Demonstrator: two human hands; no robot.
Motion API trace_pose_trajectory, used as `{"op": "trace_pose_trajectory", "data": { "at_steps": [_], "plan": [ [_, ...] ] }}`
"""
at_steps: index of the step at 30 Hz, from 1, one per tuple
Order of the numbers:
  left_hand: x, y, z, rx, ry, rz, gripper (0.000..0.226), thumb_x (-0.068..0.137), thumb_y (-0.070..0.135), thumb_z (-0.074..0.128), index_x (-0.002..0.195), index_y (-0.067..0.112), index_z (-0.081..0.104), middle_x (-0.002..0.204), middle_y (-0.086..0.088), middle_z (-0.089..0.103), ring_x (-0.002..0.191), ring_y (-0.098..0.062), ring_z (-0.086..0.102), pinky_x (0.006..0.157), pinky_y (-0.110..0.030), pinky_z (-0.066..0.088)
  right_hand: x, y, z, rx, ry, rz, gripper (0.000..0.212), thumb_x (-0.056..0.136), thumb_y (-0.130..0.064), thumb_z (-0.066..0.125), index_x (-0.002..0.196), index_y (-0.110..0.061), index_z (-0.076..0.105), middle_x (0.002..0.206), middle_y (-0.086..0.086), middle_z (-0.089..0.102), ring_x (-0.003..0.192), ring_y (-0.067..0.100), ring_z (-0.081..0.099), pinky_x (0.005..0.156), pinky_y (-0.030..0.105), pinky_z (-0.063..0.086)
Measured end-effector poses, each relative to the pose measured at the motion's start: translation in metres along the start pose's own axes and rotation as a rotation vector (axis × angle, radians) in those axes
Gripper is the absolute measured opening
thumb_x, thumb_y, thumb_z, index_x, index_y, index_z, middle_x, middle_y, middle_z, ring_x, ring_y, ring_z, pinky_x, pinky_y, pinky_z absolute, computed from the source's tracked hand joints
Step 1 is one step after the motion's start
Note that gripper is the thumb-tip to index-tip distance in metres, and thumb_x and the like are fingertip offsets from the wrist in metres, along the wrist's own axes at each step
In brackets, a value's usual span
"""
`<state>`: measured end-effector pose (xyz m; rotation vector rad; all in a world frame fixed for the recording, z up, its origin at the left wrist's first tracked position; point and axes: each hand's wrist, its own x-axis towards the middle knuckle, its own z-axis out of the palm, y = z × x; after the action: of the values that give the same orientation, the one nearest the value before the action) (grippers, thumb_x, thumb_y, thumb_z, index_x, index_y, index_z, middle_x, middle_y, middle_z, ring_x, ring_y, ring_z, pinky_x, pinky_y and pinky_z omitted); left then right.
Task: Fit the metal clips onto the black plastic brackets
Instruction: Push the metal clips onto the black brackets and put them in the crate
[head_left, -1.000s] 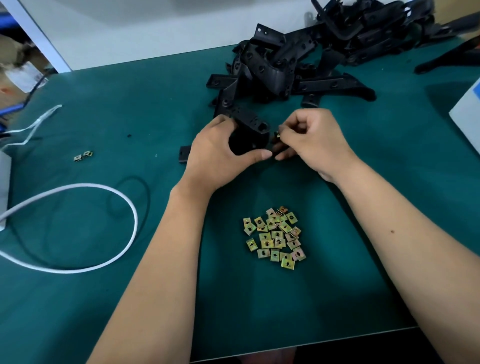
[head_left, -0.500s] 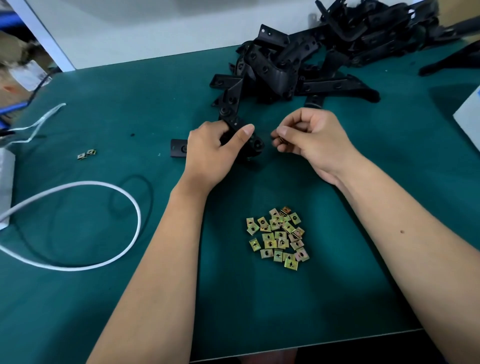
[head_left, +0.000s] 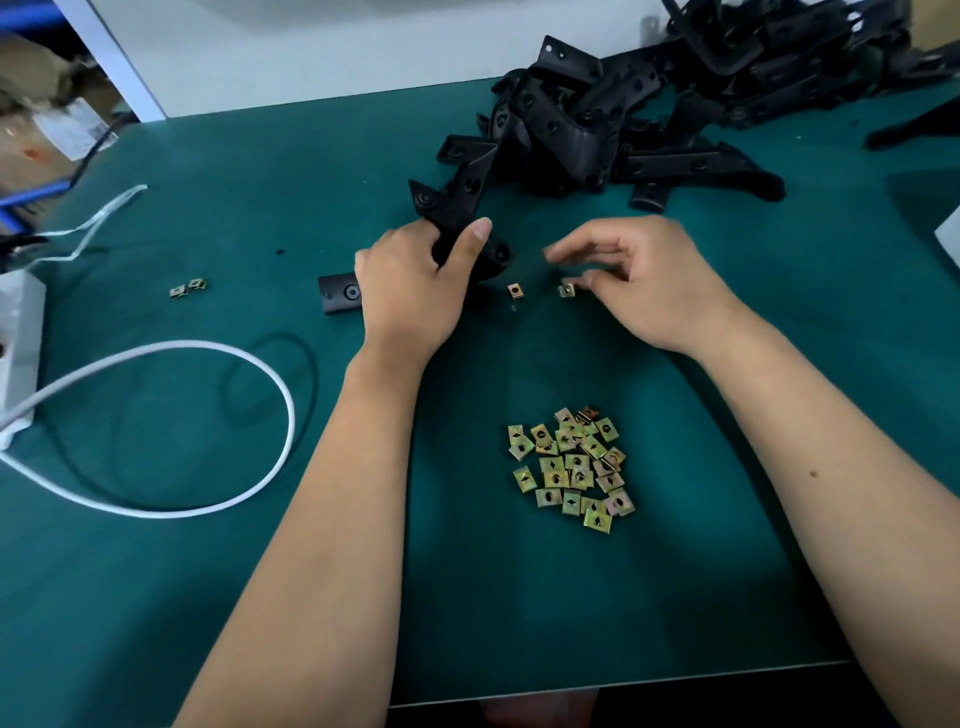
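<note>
Right hand (head_left: 644, 283), now drawn back from bracket (head_left: 457, 228), pinches one clip (head_left: 567, 290); another clip (head_left: 515, 291) lies loose on bench (head_left: 727, 519). Left hand (head_left: 410, 280) grips bracket.

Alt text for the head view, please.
The left hand grips a black bracket on a green table; the right hand pinches a clip. Another clip lies between them.

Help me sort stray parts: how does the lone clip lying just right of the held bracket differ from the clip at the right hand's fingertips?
The lone clip lies flat on the mat, untouched, showing its hole; the fingertip clip sits tilted, touching the right hand. The lone clip looks more coppery, the fingertip clip paler. Both are small square metal clips, apart from the clip pile.
</note>
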<state>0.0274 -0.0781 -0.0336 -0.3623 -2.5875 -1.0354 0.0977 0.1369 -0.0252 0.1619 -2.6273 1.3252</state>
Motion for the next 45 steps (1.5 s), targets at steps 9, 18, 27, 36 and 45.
{"op": "trace_pose_trajectory", "data": {
  "at_steps": [9, 18, 27, 36, 45],
  "plan": [
    [-0.001, 0.005, -0.001, -0.047, 0.022, -0.034, 0.059, 0.103, 0.052, 0.052, 0.06, 0.02, 0.028, 0.056, 0.007, 0.034, 0.054, -0.015, 0.032, 0.072, -0.041, 0.031, 0.002, -0.015, 0.021, -0.512, -0.024, -0.177, 0.029, 0.096, -0.03, 0.07, 0.125, -0.025, 0.075, 0.132, -0.004, 0.066, 0.125, 0.029, 0.043, 0.104, 0.05, 0.038],
    [-0.007, 0.011, -0.004, -0.164, -0.11, 0.014, 0.038, 0.094, 0.049, 0.052, 0.064, 0.029, 0.038, 0.064, 0.011, 0.047, 0.08, -0.033, 0.056, 0.085, -0.052, 0.046, 0.011, -0.015, 0.031, -0.466, -0.034, -0.166, 0.017, 0.092, -0.013, 0.074, 0.108, -0.015, 0.078, 0.09, -0.003, 0.051, 0.088, 0.019, 0.052, 0.076, 0.027, 0.037],
    [-0.008, 0.008, -0.003, -0.326, -0.116, 0.01, 0.026, 0.093, 0.035, 0.072, 0.102, 0.011, 0.071, 0.096, 0.001, 0.074, 0.093, -0.017, 0.069, 0.087, -0.043, 0.055, 0.005, -0.007, 0.023, -0.15, 0.15, -0.072, 0.012, 0.08, -0.008, 0.085, 0.088, -0.015, 0.078, 0.073, -0.014, 0.064, 0.064, 0.0, 0.057, 0.065, 0.008, 0.042],
    [-0.01, 0.015, -0.001, -0.352, -0.197, 0.135, 0.017, 0.084, 0.028, 0.085, 0.094, 0.016, 0.076, 0.093, 0.01, 0.077, 0.087, -0.002, 0.071, 0.079, -0.018, 0.054, 0.007, -0.003, 0.017, 0.329, 0.365, 0.01, 0.012, 0.088, -0.01, 0.078, 0.095, -0.018, 0.082, 0.091, -0.008, 0.08, 0.091, 0.007, 0.075, 0.085, 0.019, 0.055],
    [-0.007, 0.013, 0.002, -0.359, -0.195, 0.158, 0.017, 0.084, 0.029, 0.084, 0.096, 0.02, 0.076, 0.093, 0.011, 0.077, 0.087, 0.0, 0.071, 0.08, -0.017, 0.053, 0.008, 0.0, 0.02, 0.37, 0.278, 0.039, 0.013, 0.088, -0.012, 0.078, 0.093, -0.024, 0.081, 0.092, -0.006, 0.08, 0.093, 0.01, 0.075, 0.09, 0.027, 0.057]
  ]
}}
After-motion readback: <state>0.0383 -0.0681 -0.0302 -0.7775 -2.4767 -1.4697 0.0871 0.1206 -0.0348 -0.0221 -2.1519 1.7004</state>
